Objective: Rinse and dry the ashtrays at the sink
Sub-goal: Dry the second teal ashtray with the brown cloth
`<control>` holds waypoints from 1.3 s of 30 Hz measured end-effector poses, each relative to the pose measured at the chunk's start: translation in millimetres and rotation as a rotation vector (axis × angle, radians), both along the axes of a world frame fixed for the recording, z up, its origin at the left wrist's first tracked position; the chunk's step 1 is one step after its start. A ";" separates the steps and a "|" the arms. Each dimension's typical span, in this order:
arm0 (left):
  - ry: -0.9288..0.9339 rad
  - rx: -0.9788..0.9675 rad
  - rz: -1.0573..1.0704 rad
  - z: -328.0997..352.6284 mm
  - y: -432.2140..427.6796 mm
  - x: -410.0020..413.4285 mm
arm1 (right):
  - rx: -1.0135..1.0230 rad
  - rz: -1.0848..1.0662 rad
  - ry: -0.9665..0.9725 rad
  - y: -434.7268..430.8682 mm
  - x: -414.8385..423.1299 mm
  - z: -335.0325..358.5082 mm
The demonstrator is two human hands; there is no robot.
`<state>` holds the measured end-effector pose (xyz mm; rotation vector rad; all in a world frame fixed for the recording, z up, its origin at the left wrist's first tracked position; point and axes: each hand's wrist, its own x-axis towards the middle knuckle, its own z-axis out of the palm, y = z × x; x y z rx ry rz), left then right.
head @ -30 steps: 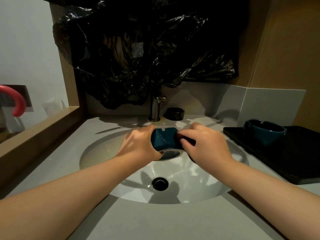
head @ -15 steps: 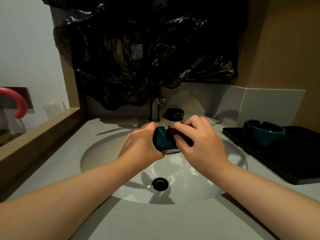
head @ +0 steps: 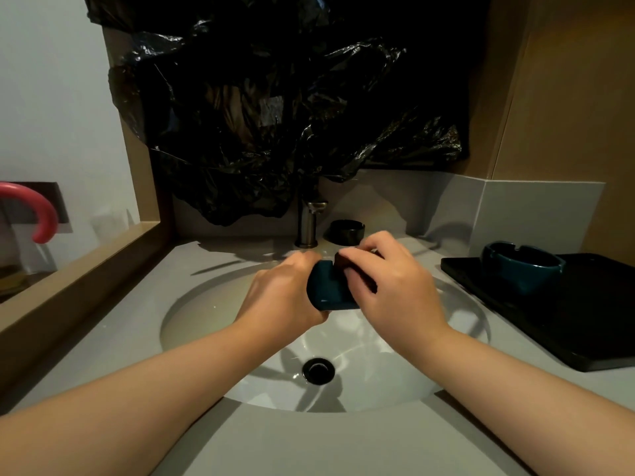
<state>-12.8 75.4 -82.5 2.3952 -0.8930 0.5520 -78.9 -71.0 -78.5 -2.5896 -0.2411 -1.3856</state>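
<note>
Held ashtray [head: 330, 290]: only the near side shows, the bowl is covered by left hand [head: 281, 297] and right hand [head: 395, 286]. Left fingertips hidden behind it. Faucet [head: 307, 223] top lost under black plastic [head: 275, 115]. Far black ashtray [head: 347, 230] partly behind right hand. Tray [head: 584, 321] cut off at right, pink hook [head: 41, 211] at left.

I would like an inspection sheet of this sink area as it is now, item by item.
Surface: grey counter, white sink basin; no running water seen.
Job's things: teal ashtray held over the basin; second teal ashtray on black tray; black ashtray beside faucet.
Clutter: pink hook, far left.
Hands: left hand and right hand both grip the teal ashtray.
Cables: nothing seen.
Surroundings: black plastic sheet above the faucet.
</note>
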 end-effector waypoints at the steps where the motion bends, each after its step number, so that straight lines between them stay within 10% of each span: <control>1: 0.008 -0.009 -0.003 0.1 -0.1 0.2 | 0.070 -0.015 0.002 -2.7 1.2 0.4; 10: 0.022 -0.089 0.002 -2.6 0.1 0.6 | -0.111 0.025 -0.083 -3.7 -4.7 2.2; 18: 0.168 -0.260 -0.032 0.9 1.7 -0.6 | 0.597 0.008 0.108 -28.5 6.2 2.8; 24: 0.105 -0.200 -0.043 -1.9 -1.8 -0.9 | 0.011 0.043 -0.138 2.9 -1.4 10.4; 31: 0.207 -0.286 -0.052 -0.6 -2.5 -1.1 | 0.609 -0.075 0.102 -29.9 10.6 5.1; 39: 0.376 -0.336 0.057 2.6 -22.0 -0.5 | 0.019 0.007 -0.066 -5.5 -2.2 11.6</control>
